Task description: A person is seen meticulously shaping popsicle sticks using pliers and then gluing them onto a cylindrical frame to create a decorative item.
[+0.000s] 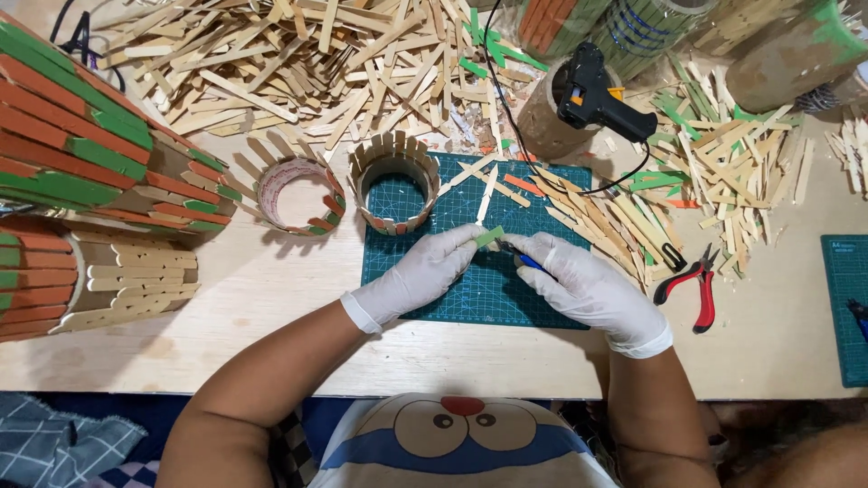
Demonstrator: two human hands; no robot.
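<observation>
At the far left I see large cardboard cylinders clad in orange, green and plain wooden sticks [81, 172], lying on their sides and crowding that edge of the pale wooden tabletop [262, 307]. Just right of them stand two short open rings: a cardboard ring partly covered in sticks [298, 194] and a second ring fenced all round with plain sticks [394, 183], which sits on the top left corner of the dark green gridded cutting mat [452, 298]. Bare tabletop between the cylinders and the mat gives me the widest open room, running down to the near edge.

My left hand [420, 276], in a white glove, rests on the mat with its fingers closed on a small pale green stick piece [489, 237], which lies over the mat's middle. My right hand [579, 280], also gloved, meets it there; its fingers are curled round a blue-handled tool [529, 262] whose tip touches the green piece.

Behind the mat a heap of loose plain wooden sticks [307, 63] fills the far side. A black glue gun [597, 95] stands in a cardboard tube past the mat's far right corner, its cord trailing across the mat. Further right, more mixed sticks [723, 163] spread out, with red-handled pliers [694, 287] near them. A second green mat [845, 307] touches the right edge.
</observation>
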